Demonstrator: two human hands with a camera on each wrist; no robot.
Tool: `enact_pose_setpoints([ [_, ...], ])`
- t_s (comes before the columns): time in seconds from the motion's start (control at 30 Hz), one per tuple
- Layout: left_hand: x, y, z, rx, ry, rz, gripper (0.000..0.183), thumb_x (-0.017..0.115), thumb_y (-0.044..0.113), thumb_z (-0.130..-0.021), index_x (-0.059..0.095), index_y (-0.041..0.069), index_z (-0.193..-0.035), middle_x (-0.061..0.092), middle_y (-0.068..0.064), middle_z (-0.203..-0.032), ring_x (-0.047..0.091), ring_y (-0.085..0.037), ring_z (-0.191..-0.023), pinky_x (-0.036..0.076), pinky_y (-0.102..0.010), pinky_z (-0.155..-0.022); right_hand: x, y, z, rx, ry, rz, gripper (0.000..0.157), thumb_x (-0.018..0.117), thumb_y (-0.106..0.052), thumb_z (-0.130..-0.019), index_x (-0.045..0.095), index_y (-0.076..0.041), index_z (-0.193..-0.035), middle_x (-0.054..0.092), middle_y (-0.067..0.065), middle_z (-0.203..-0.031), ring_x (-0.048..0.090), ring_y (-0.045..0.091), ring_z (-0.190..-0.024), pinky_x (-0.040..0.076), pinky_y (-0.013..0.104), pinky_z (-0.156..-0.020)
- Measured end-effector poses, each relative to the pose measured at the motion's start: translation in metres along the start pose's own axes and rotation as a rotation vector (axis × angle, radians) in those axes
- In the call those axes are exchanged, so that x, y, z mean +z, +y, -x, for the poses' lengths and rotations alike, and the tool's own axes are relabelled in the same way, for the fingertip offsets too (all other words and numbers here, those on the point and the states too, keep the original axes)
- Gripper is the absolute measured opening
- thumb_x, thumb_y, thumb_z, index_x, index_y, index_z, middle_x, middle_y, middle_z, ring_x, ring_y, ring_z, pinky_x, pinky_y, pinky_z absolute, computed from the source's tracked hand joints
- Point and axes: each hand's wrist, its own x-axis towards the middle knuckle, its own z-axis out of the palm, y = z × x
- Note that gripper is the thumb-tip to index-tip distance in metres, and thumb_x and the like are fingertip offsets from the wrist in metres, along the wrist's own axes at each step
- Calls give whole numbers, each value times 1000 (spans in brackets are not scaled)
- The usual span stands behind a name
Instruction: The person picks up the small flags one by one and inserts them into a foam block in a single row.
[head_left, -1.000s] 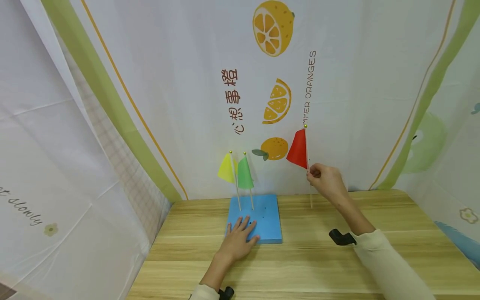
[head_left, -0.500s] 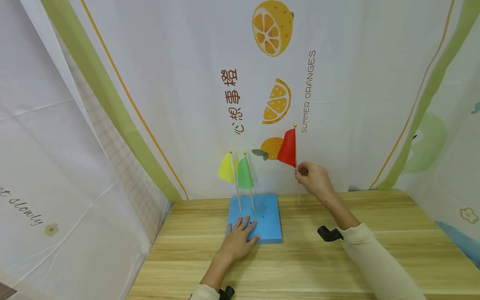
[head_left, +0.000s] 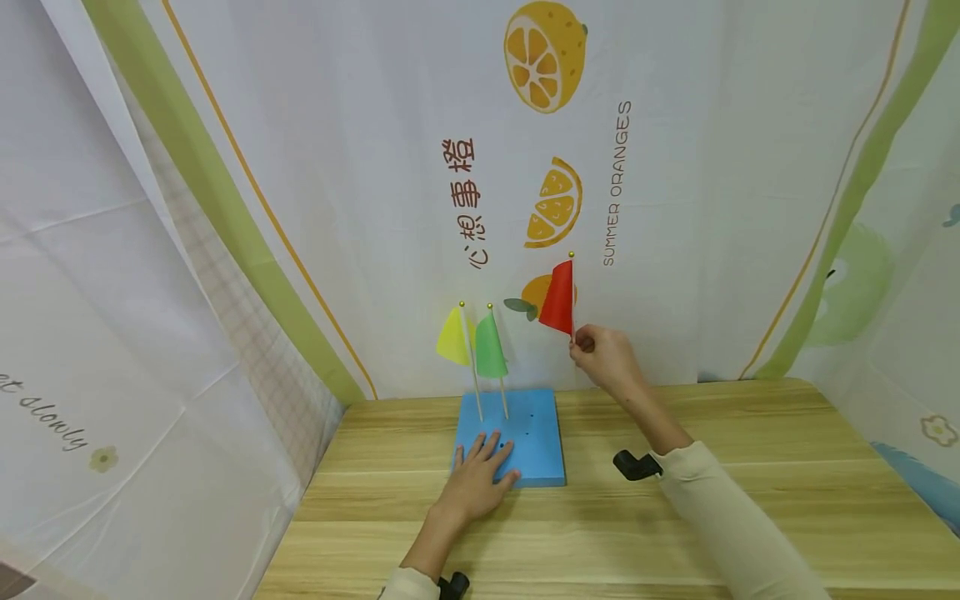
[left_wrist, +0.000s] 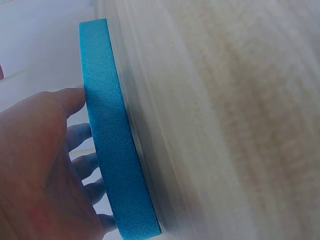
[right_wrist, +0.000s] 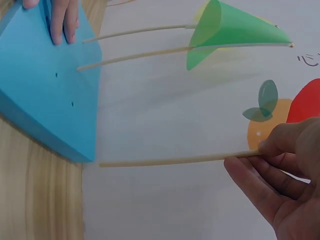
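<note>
A blue foam block lies on the wooden table with small holes in its top. My left hand rests flat on its near left part, fingers spread; in the left wrist view the thumb touches the block's edge. A yellow flag and a green flag stand in the block's far left part on thin sticks. With thumb and fingertips my right hand pinches the stick of a red flag. The stick's lower end hangs free, apart from the block in the right wrist view.
Two bare holes show on the block's far right side. Behind the table hangs a white curtain printed with oranges and lettering. Black camera mounts sit at both wrists.
My right hand has moved left with the red flag, bringing it closer to the block. The left hand and the two standing flags have stayed in place.
</note>
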Motion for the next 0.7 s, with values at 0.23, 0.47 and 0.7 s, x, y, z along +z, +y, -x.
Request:
enact_pose_setpoints([
  [0.23, -1, 0, -1, -8, -10, -7, 62, 57, 47, -110, 49, 14, -161, 36, -16, -173, 28, -45, -161, 20, -76, -127, 13, -7, -3, -24, 14, -19, 13, 71, -8, -100, 75, 4, -100, 79, 19, -94, 75, 28, -80, 67, 39, -74],
  [0.47, 1, -1, -2, -21, -16, -20, 62, 57, 47, -109, 49, 16, -162, 36, -14, -173, 28, -42, -162, 20, -73, -128, 27, -11, -7, -54, 23, -20, 12, 72, -9, -99, 75, 3, -99, 79, 17, -93, 75, 30, -84, 68, 41, -77],
  [0.7, 1, -1, -2, -23, -18, -26, 61, 57, 47, -110, 49, 16, -162, 36, -14, -173, 28, -43, -162, 20, -74, -128, 44, -10, -9, -95, 33, -33, 10, 74, -7, -97, 75, 3, -97, 78, 16, -90, 76, 29, -83, 67, 42, -76],
])
